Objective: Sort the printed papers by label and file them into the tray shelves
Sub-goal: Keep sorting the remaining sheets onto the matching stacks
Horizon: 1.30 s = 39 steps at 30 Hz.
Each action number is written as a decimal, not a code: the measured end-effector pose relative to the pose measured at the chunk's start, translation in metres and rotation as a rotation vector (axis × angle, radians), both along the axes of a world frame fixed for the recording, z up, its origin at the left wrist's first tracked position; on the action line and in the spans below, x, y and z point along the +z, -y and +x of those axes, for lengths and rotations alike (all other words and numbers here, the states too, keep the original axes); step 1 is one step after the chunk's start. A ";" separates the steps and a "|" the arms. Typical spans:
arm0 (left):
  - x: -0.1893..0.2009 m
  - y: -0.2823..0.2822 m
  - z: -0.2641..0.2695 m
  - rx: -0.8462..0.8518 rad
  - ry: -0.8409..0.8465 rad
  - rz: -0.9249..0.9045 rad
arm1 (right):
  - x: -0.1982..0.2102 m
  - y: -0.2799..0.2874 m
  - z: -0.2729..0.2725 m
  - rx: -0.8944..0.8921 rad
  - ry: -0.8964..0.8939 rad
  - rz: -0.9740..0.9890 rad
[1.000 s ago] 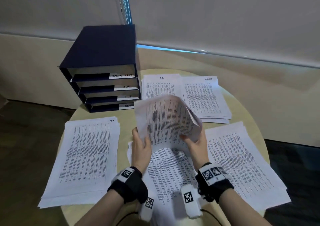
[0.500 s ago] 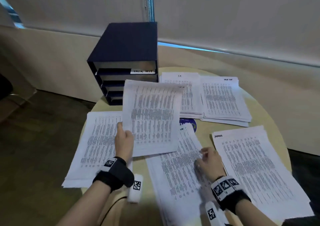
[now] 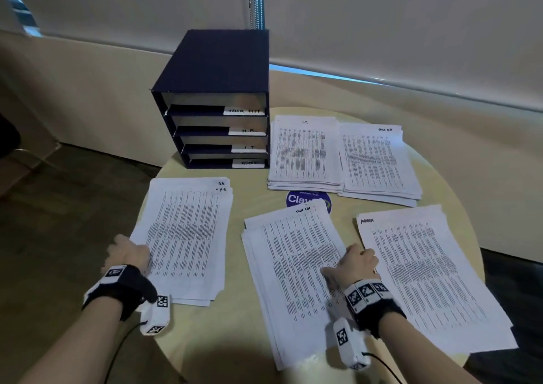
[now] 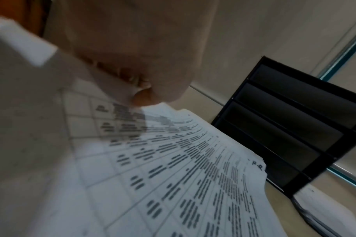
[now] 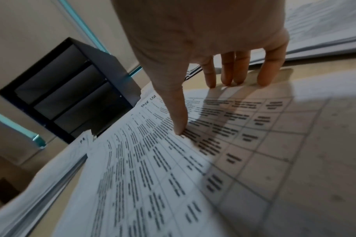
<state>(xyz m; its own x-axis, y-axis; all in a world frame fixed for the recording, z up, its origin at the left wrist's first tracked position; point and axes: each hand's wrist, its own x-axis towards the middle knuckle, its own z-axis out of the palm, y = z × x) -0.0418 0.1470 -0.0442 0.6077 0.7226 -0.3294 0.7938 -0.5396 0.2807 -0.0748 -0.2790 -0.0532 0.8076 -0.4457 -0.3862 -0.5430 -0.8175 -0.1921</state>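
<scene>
A dark blue tray shelf (image 3: 217,113) with several labelled slots stands at the table's back left. In front of it lies the H.R. pile (image 3: 188,236). My left hand (image 3: 129,254) is at that pile's left edge and pinches the edge of its top sheet (image 4: 173,160) between thumb and fingers (image 4: 141,93). The middle pile (image 3: 293,280) has a sheet marked Task List on top. My right hand (image 3: 355,263) rests on its right edge with straight fingers (image 5: 233,77), thumb pressing the top sheet (image 5: 142,160).
An Admin pile (image 3: 426,280) lies at the right. An I.T. pile (image 3: 305,151) and a Task List pile (image 3: 379,160) lie at the back. A blue sticker (image 3: 308,200) shows on the round beige table (image 3: 205,339). The floor drops away at the left.
My left hand carried the lifted sheet leftward and laid it on the H.R. pile. My right hand let go of it and came down on the middle pile.
</scene>
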 end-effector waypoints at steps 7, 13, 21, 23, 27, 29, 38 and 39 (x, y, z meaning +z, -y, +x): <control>0.007 0.095 0.024 -0.586 0.289 0.276 | 0.001 0.002 0.013 -0.063 -0.062 0.051; -0.023 0.185 0.041 -1.126 0.240 0.047 | 0.001 0.010 0.006 -0.026 0.178 0.236; -0.030 0.197 0.065 -1.083 0.261 0.005 | 0.010 0.026 -0.012 0.016 0.305 0.264; -0.026 0.194 0.068 -0.999 0.272 -0.144 | 0.009 0.031 -0.016 0.030 0.322 0.246; -0.019 0.184 0.073 -0.811 0.253 -0.417 | 0.007 0.043 -0.029 0.060 0.326 0.244; -0.018 0.178 0.075 -0.790 0.251 -0.452 | 0.006 0.051 -0.036 0.055 0.322 0.230; -0.008 0.175 0.075 -0.988 0.242 -0.230 | 0.009 0.059 -0.043 0.027 0.217 0.382; -0.007 0.176 0.074 -1.014 0.242 -0.202 | 0.009 0.054 -0.040 0.063 0.226 0.365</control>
<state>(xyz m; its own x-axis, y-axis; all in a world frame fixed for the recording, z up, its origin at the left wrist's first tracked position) 0.0326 -0.0289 -0.0509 0.9608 -0.2139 -0.1765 -0.0904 -0.8434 0.5297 -0.1145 -0.3326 -0.0440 0.9112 -0.2594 -0.3200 -0.4052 -0.7043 -0.5828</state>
